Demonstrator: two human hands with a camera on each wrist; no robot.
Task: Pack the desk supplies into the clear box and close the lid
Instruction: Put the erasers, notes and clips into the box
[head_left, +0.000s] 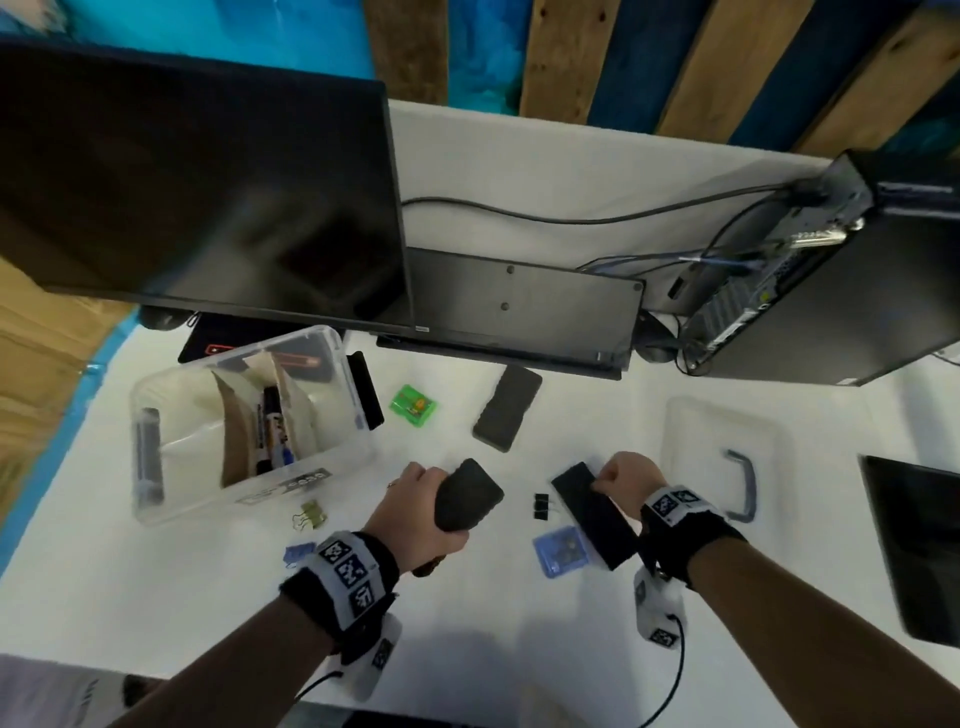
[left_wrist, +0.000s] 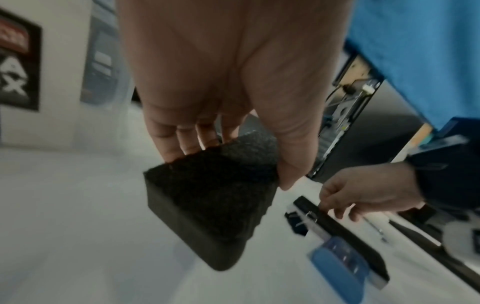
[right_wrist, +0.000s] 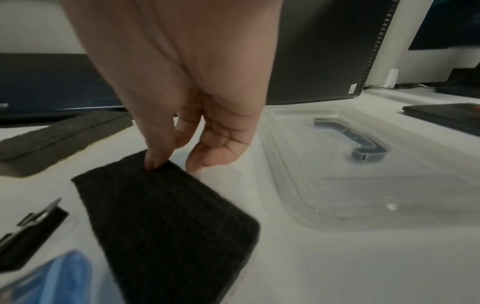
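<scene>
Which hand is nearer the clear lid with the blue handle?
Right. The right hand pinches a black eraser just beside the clear lid; the left hand holds another eraser toward the clear box.

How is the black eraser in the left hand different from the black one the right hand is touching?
The left hand holds its eraser lifted off the table; the right hand only pinches a corner of the flat black pad, which still lies on the table. The left one looks thick and blocky, the right one thin and long. Both are dark and fuzzy-looking.
</scene>
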